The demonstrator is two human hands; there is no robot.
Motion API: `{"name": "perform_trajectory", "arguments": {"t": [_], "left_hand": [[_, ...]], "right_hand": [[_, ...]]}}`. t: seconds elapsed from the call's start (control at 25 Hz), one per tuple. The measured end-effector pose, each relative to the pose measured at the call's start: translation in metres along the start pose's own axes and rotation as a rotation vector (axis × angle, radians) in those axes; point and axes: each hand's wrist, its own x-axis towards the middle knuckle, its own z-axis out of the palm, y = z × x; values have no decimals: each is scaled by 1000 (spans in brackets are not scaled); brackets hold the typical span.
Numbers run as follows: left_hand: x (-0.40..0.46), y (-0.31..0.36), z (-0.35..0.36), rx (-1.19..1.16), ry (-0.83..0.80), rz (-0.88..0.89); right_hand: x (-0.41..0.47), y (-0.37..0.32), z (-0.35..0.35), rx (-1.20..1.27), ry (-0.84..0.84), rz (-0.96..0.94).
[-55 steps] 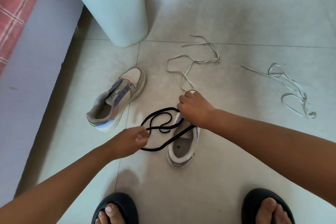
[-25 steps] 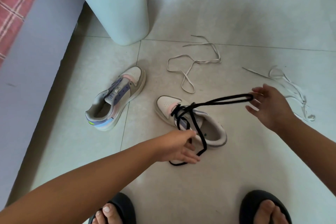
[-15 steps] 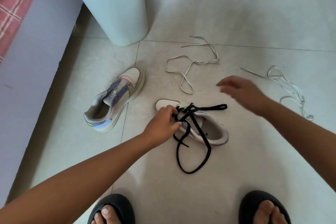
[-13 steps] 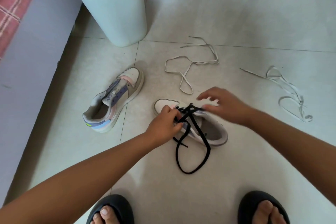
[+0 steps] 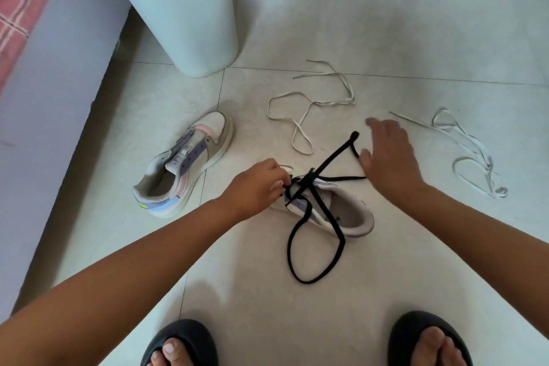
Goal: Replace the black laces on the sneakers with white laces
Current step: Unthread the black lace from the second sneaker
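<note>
Hands on sneaker, toe pointing up-left

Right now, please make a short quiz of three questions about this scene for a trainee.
1. True or false: the far sneaker already has no lace in it.
2. How many white laces lie loose on the floor?
3. Which hand holds the near sneaker at its toe end: A) left hand, B) right hand?

Key: 1. True. 2. Two: one white lace beyond the sneakers, another white lace to the right. 3. A; the black lace is partly threaded there.
</note>
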Motion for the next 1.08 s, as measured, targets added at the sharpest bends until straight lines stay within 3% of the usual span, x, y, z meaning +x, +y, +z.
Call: {"name": "perform_trajectory", "arguments": {"t": [0.08,0.16,0.28,0.48,0.64,0.76,0.92,0.96,1.08], "left_hand": [[-3,0,6,215,-9,216],[1,2,5,326,45,382],[10,3,0,379,89,494],[5,6,3,363,85,460],[-1,6,4,357,122,449],[-4,4,9,382,140,505],[-7,-2,20,432,199,537],[-8,-1,22,418,220,517],[-9,3,29,354,237,469]], "right_hand": [[-28,-9,9,-60,-93,-292],[-56,-18,17,-103,-242,-440],[-57,-21,24,-87,-248,-395],[-24,-16,34,-119,-402,-395],[-23,-9,37,-232,-349,-556],[-19,-13,31,-317,-339,-551],[-42,-31,21,-167,46,-541],[-52,-36,22,-148,65,-536],[-68,-44,29,-194,-97,-449]]}}
